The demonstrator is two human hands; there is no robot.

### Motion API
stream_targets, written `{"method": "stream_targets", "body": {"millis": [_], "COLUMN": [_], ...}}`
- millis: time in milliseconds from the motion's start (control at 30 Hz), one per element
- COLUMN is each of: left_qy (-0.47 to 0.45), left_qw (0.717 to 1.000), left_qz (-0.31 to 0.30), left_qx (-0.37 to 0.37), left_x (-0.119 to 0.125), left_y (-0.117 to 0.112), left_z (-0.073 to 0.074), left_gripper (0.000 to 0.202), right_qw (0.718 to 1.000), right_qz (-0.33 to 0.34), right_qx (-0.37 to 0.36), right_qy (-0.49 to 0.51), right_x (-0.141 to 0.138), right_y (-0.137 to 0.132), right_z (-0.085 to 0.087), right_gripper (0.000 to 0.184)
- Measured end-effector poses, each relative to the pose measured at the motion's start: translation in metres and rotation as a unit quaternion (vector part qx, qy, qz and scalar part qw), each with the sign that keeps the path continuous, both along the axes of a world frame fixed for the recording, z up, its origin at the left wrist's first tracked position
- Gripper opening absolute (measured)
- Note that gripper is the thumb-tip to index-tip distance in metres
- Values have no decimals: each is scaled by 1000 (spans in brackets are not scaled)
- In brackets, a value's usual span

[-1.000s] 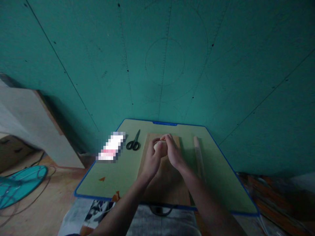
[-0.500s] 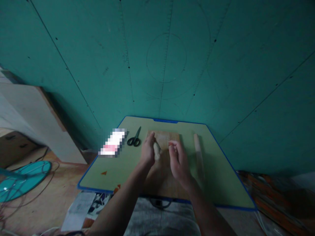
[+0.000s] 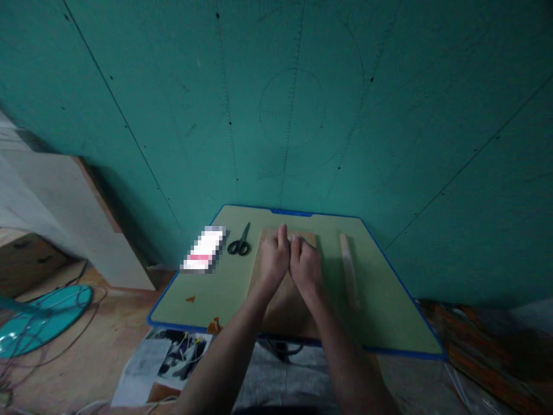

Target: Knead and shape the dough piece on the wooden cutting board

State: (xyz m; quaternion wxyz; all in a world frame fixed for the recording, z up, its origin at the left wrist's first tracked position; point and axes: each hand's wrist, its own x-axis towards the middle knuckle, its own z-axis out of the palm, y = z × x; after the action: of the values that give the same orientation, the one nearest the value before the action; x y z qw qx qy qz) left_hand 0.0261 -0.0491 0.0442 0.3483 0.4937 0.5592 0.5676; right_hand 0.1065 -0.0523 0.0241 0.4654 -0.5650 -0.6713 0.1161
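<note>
My left hand (image 3: pixel 274 259) and my right hand (image 3: pixel 305 262) are pressed palm to palm, fingers pointing away from me. They hover just over the far half of a wooden board (image 3: pixel 283 308). The pale dough lump seen earlier is hidden between the palms. The board lies on a low green table with a blue rim (image 3: pixel 216 288). A wooden rolling pin (image 3: pixel 348 268) lies to the right of my right hand, and black scissors (image 3: pixel 240 243) lie to the left of my left hand.
A blurred white and pink item (image 3: pixel 204 249) sits at the table's far left edge. A teal wall panel (image 3: pixel 302 115) rises right behind the table. On the floor at left are a teal fan guard (image 3: pixel 43 314), cables and printed papers (image 3: pixel 159 369).
A second ago both hands cupped the dough. Half a second ago they parted, the dough in my left hand. Now they are pressed together again and the dough is out of sight.
</note>
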Motion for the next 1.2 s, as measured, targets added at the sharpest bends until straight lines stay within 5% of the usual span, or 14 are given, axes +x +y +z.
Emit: {"method": "stream_targets", "body": {"millis": [233, 333, 467, 700, 833, 900, 1000, 1133, 1200], "left_qy": [-26, -38, 0, -44, -33, 6, 138, 251, 282], "left_qw": [999, 999, 1000, 993, 999, 999, 984, 955, 945], "left_qz": [-11, -14, -9, -75, -22, -14, -81, -154, -162], "left_qx": [-18, -17, -2, -82, -31, 34, 82, 40, 27], "left_x": [-7, -10, -16, -19, -16, -18, -27, -39, -42], "left_y": [4, 1, -2, -9, -14, -22, -40, -60, -62], "left_z": [-13, -13, -7, -3, -4, -3, 1, 10, 14], "left_gripper": [50, 48, 50, 58, 55, 53, 40, 79, 79], "right_qw": [992, 984, 981, 958, 952, 954, 955, 946, 947], "right_qz": [98, 90, 52, 93, 123, 121, 94, 112, 127], "right_qx": [-55, -101, -72, -27, -4, -1, -9, -52, -64], "right_qy": [61, 114, 173, 269, 280, 276, 282, 301, 288], "right_x": [8, 12, 11, -4, -2, 2, 8, 11, 13], "right_y": [1, 6, 7, -18, -22, -20, -19, -24, -25], "right_z": [4, 6, 7, 13, 18, 20, 20, 14, 11], "right_gripper": [52, 50, 41, 29, 25, 24, 28, 38, 43]}}
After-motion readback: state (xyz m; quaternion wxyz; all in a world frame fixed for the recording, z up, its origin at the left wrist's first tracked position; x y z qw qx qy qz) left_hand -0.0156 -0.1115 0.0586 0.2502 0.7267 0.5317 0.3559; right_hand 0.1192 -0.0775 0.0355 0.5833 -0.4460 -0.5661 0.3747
